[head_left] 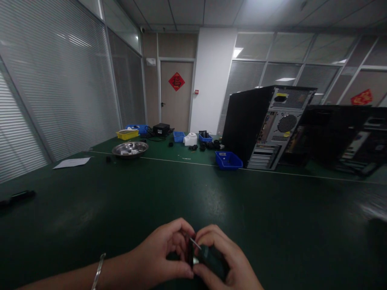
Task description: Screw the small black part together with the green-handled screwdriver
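Both my hands meet at the bottom centre of the head view, over the green tabletop. In my left hand, thumb and fingertips close around a thin dark piece held on edge. A bracelet circles that wrist. My right hand is wrapped around a dark green object with a thin metal rod sticking out. The rod's tip points at the dark piece, close to my left fingertips; whether they touch I cannot tell. Fingers and dim light hide much of both items.
A metal bowl with small pieces stands at back left, near a paper sheet. A blue bin sits before a black computer tower. Farther back are a yellow basket and a white device. A dark object lies left.
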`<act>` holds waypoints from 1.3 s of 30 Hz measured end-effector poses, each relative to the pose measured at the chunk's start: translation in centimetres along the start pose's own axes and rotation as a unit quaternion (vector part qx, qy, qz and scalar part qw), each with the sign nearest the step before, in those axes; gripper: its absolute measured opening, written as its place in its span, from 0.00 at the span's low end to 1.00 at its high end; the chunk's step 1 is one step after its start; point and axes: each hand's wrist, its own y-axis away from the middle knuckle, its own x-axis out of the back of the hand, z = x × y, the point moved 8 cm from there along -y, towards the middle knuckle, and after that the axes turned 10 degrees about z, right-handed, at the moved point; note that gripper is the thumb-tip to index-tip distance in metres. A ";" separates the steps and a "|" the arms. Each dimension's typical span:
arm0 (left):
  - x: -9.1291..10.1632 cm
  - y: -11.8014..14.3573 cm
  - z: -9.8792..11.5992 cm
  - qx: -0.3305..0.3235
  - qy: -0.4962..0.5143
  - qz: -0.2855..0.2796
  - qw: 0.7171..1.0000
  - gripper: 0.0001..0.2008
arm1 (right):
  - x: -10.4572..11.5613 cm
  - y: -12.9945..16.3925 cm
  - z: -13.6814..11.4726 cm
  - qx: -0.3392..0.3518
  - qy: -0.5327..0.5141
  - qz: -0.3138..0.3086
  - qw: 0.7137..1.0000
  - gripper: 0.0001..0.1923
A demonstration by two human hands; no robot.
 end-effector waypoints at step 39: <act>0.0 -0.3 -0.5 0.055 0.074 -0.032 0.995 0.16 | -0.6 0.6 0.0 0.042 0.054 -0.041 0.997 0.12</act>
